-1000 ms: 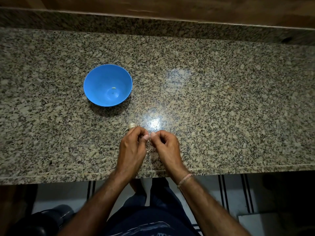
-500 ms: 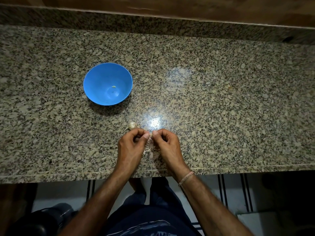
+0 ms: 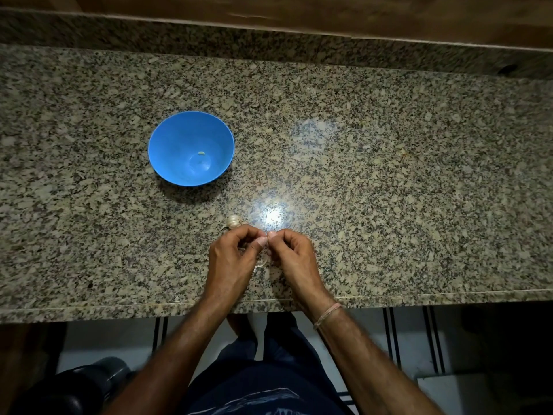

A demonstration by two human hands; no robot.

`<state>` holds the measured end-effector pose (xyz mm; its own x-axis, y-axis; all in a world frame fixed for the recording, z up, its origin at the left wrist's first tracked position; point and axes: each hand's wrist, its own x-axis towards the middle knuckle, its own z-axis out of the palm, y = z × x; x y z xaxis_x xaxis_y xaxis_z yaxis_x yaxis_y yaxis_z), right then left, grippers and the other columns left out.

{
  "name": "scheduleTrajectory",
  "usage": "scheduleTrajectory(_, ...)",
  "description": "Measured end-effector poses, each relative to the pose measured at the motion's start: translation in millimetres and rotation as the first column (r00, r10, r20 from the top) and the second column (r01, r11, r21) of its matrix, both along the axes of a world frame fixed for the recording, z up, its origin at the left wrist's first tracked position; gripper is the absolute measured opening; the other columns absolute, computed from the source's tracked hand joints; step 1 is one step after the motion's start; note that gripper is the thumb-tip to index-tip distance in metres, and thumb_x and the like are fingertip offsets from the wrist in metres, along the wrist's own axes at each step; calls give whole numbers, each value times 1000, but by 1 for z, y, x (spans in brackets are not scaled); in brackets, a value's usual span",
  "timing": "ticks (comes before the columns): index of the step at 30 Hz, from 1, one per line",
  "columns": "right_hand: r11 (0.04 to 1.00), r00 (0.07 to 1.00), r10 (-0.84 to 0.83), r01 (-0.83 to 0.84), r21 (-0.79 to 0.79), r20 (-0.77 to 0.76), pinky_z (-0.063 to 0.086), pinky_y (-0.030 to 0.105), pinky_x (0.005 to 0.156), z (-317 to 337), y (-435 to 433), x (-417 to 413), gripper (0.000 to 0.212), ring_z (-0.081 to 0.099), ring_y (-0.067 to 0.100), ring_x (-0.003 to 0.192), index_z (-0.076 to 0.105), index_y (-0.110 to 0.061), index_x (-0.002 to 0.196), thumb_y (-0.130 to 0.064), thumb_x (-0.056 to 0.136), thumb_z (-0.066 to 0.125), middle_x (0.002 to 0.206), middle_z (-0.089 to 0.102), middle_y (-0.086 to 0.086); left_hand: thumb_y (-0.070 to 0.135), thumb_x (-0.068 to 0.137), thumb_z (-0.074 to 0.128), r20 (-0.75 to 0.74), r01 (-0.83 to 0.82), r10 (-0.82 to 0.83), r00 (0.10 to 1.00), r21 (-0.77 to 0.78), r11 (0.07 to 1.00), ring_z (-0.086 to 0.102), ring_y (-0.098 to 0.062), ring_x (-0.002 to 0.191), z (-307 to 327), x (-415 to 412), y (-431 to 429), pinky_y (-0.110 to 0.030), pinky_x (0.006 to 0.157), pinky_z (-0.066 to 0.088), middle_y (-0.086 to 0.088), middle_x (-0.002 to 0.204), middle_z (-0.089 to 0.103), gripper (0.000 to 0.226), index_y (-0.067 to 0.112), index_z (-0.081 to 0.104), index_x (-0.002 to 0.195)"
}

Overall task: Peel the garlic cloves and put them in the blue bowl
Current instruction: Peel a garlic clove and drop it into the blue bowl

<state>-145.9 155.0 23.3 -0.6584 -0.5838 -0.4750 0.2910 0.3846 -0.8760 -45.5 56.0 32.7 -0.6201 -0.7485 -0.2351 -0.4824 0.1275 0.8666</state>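
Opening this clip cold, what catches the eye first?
A round bright-blue plastic bowl stands left of centre on the speckled granite counter, one pale bit inside. At the near edge the left hand and right hand meet fingertip to fingertip, pinching a small hidden item, a pale garlic head just beyond them.

Reads as a home kitchen. Long worktop of polished speckled granite serves as the tabletop (image 3: 389, 175), grey, tan and black, with a rounded front edge. A low granite upstand (image 3: 269, 46) runs along the back, with wood panelling (image 3: 299, 10) above it. Lamp glare sits on the stone. On the stone are a blue bowl (image 3: 167, 151), a papery garlic bulb (image 3: 232, 220) and loose garlic skins (image 3: 261, 264), signs of food prep. Below the edge is a pale tiled floor (image 3: 413, 339) with dark stripes.
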Motion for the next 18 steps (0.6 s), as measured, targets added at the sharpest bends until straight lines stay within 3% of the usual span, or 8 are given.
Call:
scheduleTrajectory(3, 1000, 1000, 13, -14, -24, -17, 57, 28, 72, 1, 1, 1, 27, 64, 13, 74, 70, -6, 93, -30, 105, 63, 85, 69, 7, 27, 97, 73, 6, -54, 54, 999, 60, 997, 71, -5, 86, -2, 0, 0, -23, 77, 58, 8, 88, 75, 5, 24, 74, 94)
scheduleTrajectory(5, 998, 998, 17, -20, -59, -60, 59, 24, 77, 3, 3, -2, 11, 70, 9, 86, 72, -10, 103, -19, 104, 64, 99, 74, 3, 25, 97, 72, 9, -106, 106, 994, 109, 988, 72, -8, 85, -2, -1, -1, -25, 76, 59, 5, 88, 75, 4, 22, 74, 95)
scheduleTrajectory(7, 993, 996, 40, -48, -108, -76, 60, 27, 85, 4, 6, -4, 11, 71, 8, 100, 73, -15, 110, -12, 101, 67, 108, 74, -2, 25, 97, 72, 28, -110, 107, 994, 109, 988, 71, -7, 83, -2, 0, -2, -22, 73, 57, 5, 86, 75, 5, 22, 74, 94)
scheduleTrajectory(10, 988, 993, 83, -93, -127, -86, 61, 39, 94, 4, 5, -5, 8, 73, 18, 104, 75, -16, 106, -17, 98, 72, 105, 76, 0, 26, 99, 70, 65, -51, 47, 997, 54, 997, 67, 2, 81, -2, 0, -3, -8, 66, 48, 9, 85, 72, 7, 23, 73, 94)
scheduleTrajectory(13, 991, 991, 70, -81, -103, -112, 61, 47, 94, 2, 5, -7, 4, 73, 21, 98, 75, -15, 100, -17, 96, 75, 99, 76, 1, 26, 99, 69, 89, -27, 23, 996, 50, 998, 66, 3, 79, 1, -1, -4, -6, 63, 45, 9, 85, 71, 8, 23, 73, 93)
scheduleTrajectory(18, 987, 979, 92, -114, -113, -183, 61, 43, 92, 4, 4, -6, 6, 73, 17, 97, 75, -14, 100, -15, 95, 77, 98, 76, -1, 27, 100, 67, 136, 67, -66, 989, -1, 998, 62, 3, 73, 6, 0, -9, -6, 58, 40, 9, 79, 68, 12, 23, 70, 89)
